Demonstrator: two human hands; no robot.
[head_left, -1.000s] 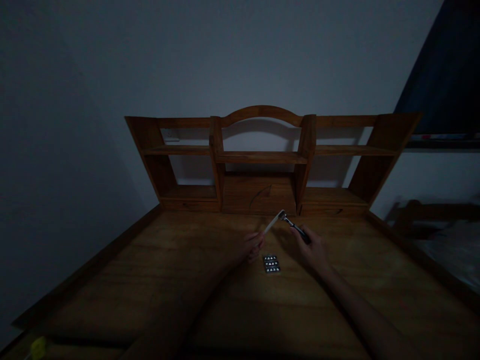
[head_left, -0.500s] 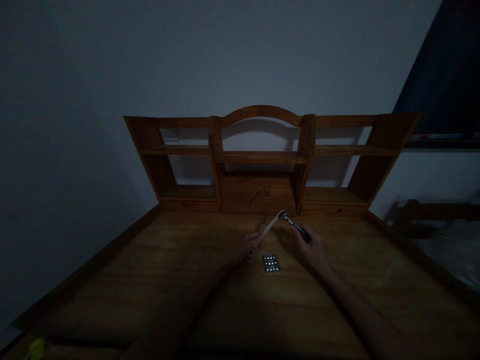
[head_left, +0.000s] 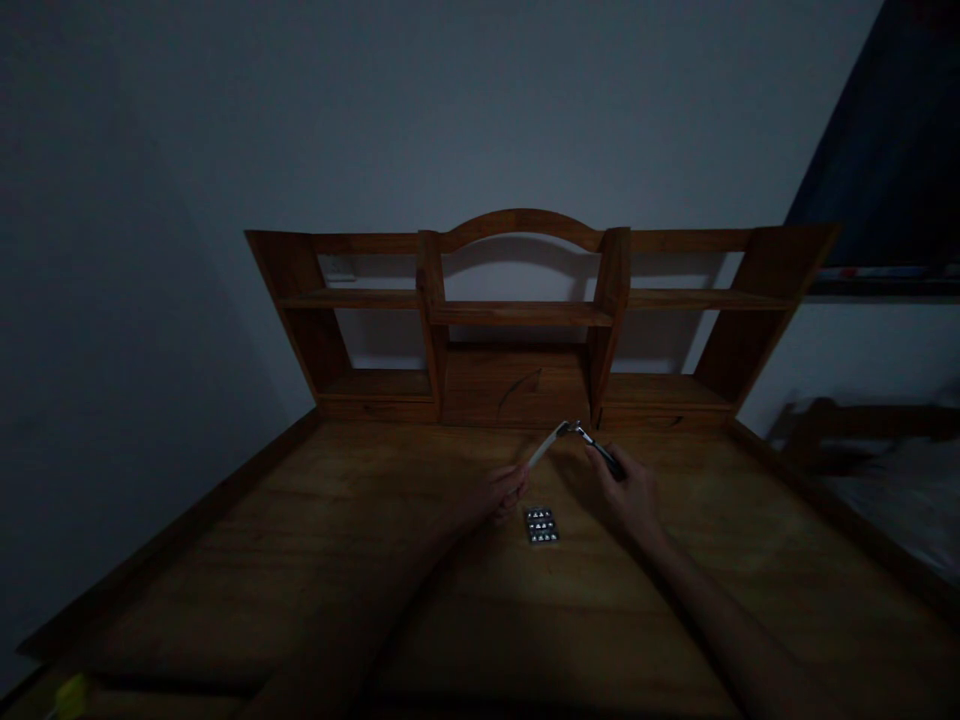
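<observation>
Above the wooden desktop (head_left: 300,520), the left hand (head_left: 501,492) is gripping a pale, dark-tipped brush (head_left: 543,449) in curled fingers. Opposite, the right hand (head_left: 630,492) is holding a slim, metal-headed tool (head_left: 600,453), possibly a razor, its fingers closed around the dark grip. The two ends are meeting or nearly so; whether they are touching, I cannot tell. Between the hands and nearer the wearer, a small dark block (head_left: 541,525) with three rows of shiny pieces is lying flat. Dim light is obscuring the ends, so a misjudged angle might cause a slip; a loose grip might let the tool twist and drop.
</observation>
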